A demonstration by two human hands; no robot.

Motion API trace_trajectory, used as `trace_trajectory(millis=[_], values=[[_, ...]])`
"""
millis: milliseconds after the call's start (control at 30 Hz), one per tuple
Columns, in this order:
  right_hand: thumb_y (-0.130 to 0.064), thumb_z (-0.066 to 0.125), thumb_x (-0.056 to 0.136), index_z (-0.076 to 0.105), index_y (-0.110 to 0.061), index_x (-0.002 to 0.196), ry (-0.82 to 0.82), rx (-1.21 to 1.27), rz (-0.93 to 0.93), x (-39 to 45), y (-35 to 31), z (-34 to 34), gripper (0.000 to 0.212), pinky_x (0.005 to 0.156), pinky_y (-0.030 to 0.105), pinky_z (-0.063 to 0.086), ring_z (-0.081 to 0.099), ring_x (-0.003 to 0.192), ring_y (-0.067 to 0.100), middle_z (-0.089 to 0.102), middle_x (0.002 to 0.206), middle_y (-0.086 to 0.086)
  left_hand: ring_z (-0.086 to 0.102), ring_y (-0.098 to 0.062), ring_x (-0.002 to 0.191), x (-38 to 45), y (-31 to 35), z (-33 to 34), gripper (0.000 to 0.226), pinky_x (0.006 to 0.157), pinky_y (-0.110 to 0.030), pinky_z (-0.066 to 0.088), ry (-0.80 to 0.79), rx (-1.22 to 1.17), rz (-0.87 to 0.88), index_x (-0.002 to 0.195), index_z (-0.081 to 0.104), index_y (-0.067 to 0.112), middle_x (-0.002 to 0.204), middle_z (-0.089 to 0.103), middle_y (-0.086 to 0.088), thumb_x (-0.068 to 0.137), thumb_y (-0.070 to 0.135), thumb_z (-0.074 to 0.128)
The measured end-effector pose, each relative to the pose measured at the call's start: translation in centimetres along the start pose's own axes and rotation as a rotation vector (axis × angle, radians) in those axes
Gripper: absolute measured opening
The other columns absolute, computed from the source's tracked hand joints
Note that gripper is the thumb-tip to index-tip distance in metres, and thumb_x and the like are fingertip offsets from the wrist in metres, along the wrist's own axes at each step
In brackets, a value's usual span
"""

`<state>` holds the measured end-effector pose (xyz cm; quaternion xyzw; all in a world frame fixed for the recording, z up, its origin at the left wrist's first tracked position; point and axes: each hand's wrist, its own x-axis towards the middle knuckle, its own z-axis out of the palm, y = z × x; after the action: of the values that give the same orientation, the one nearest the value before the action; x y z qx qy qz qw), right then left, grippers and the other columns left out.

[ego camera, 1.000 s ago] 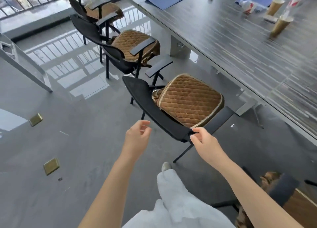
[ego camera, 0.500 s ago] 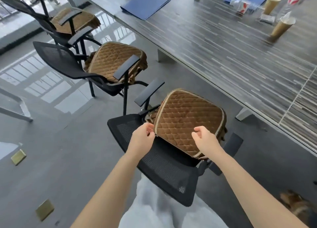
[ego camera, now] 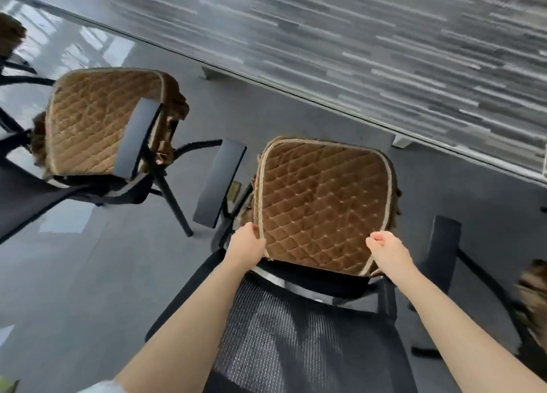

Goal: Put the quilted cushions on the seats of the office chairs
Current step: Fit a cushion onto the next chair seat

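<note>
A brown quilted cushion (ego camera: 322, 203) with pale piping lies on the seat of the black mesh office chair (ego camera: 299, 342) right below me. My left hand (ego camera: 245, 247) grips the cushion's near left corner. My right hand (ego camera: 384, 252) has its fingers curled at the near right corner, touching the cushion's edge. To the left stands a second chair (ego camera: 26, 191) with another brown quilted cushion (ego camera: 94, 120) on its seat.
A long striped grey table (ego camera: 370, 37) runs across the top, its edge just beyond the chairs. Black armrests (ego camera: 219, 182) flank the near seat. Brown fabric (ego camera: 532, 298) shows at the right edge, and more (ego camera: 10, 34) at the far left. Grey floor lies at the left.
I have stepped in over the chair's back, so the view looks straight down. Both hands moved to the cushion's near corners and took hold; the cushion now lies squarer on the seat.
</note>
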<state>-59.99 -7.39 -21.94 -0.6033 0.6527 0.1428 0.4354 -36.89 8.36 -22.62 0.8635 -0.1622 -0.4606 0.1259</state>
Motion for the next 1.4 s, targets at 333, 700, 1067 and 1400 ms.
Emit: trace_trajectory(millis=[333, 700, 1067, 1400], values=[[-0.034, 0.044, 0.098, 0.035, -0.006, 0.143, 0.079, 0.086, 0.237, 14.1, 4.6, 5.0, 0.054, 0.103, 0.040, 0.037, 0.045, 0.128, 0.034, 0.046, 0.142, 0.015, 0.057, -0.031, 0.117, 13.4, -1.8, 5.3, 0.059, 0.092, -0.035, 0.045, -0.028, -0.015, -0.114, 0.142, 0.040, 0.010, 0.133, 0.058, -0.010, 0.091, 0.033, 0.060], [-0.048, 0.064, 0.084, -0.001, 0.004, 0.148, 0.203, -0.152, 0.326, 21.7, 6.9, 8.1, 0.106, 0.102, 0.048, 0.037, 0.036, 0.130, 0.044, 0.032, 0.143, 0.030, 0.048, -0.037, 0.126, 21.3, -2.9, 9.0, 0.085, 0.105, -0.051, 0.043, 0.022, -0.201, -0.255, 0.145, 0.020, 0.009, 0.142, 0.044, -0.017, 0.081, 0.031, 0.072], [-0.035, 0.074, 0.079, -0.003, 0.000, 0.148, 0.174, -0.144, 0.274, 19.6, 9.1, 8.5, 0.110, 0.102, 0.044, 0.036, 0.036, 0.127, 0.043, 0.032, 0.140, 0.032, 0.043, -0.045, 0.125, 19.8, -3.2, 9.3, 0.055, 0.099, -0.052, 0.038, 0.216, 0.128, -0.126, 0.129, 0.034, -0.002, 0.138, 0.039, -0.025, 0.089, 0.016, 0.067], [-0.025, 0.064, 0.088, -0.008, -0.006, 0.150, 0.140, -0.193, 0.247, 13.6, 12.3, 12.0, 0.097, 0.089, 0.043, 0.049, 0.050, 0.117, 0.038, 0.031, 0.139, 0.029, 0.057, -0.043, 0.112, 17.4, -6.7, 9.8, 0.031, 0.080, -0.046, 0.046, 0.155, 0.559, -0.074, 0.119, 0.036, -0.003, 0.127, 0.052, -0.024, 0.096, 0.012, 0.048]])
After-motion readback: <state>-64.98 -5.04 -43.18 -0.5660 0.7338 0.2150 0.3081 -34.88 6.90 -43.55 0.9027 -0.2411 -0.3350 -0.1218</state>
